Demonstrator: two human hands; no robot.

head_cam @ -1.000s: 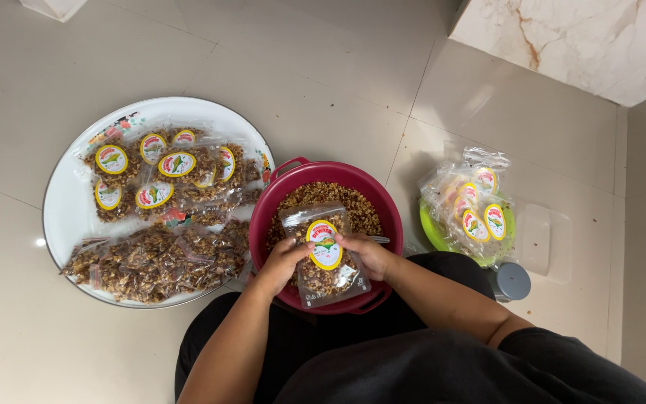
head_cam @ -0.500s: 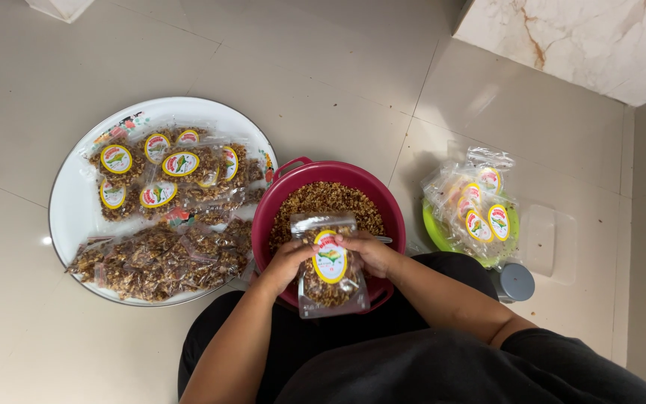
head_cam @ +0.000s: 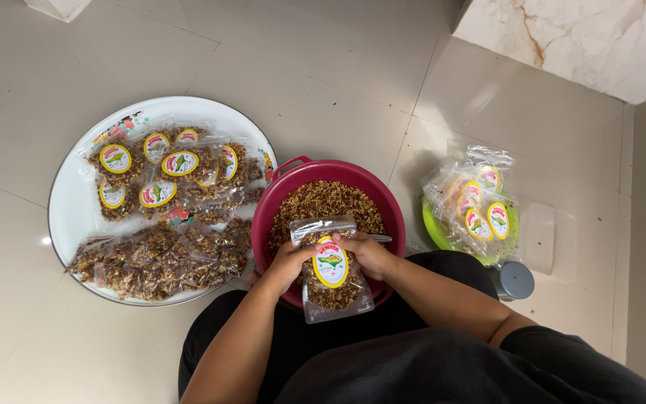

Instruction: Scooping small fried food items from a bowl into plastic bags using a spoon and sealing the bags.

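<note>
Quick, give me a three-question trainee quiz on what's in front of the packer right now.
1. True or false: both hands hold one pouch over the bowl.
2. Where do the filled pouches lie? A) on the white tray B) in the bowl C) on the green plate
3. Fill in: the empty labelled pouches sit on the ____ plate.

Key
1. True: the left hand and right hand grip the pouch above the red bowl of loose brown mix.
2. A: they lie on the white tray, some label up, some not.
3. Green: the empty pouches are stacked on the green plate.
</note>
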